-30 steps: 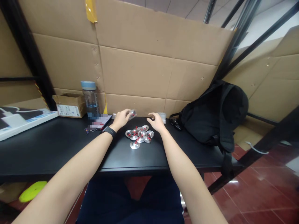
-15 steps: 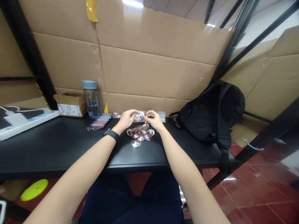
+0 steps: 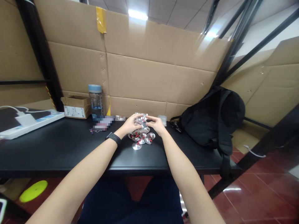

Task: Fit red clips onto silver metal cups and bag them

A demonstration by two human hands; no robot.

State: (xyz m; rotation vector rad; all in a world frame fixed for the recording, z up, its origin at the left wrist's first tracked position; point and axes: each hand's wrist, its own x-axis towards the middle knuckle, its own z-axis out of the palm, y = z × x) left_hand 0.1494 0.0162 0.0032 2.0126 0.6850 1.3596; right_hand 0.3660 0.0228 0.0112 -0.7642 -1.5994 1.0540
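A pile of small silvery finger cymbals with red straps lies on the black table. Just behind and above the pile, my left hand and my right hand face each other. Between them is a clear plastic bag with something shiny in it, its sides pinched by the fingers of both hands. Part of the bag and the back of the pile are hidden by my fingers. One cymbal lies at the pile's near edge.
Behind my hands lie another small bag and a clear packet. A water bottle, a carton and a power strip stand to the left. A black backpack sits at the right.
Both hands have come slightly nearer the pile with the plastic bag, which now covers some of the back cymbals. The head view has tipped up a little.
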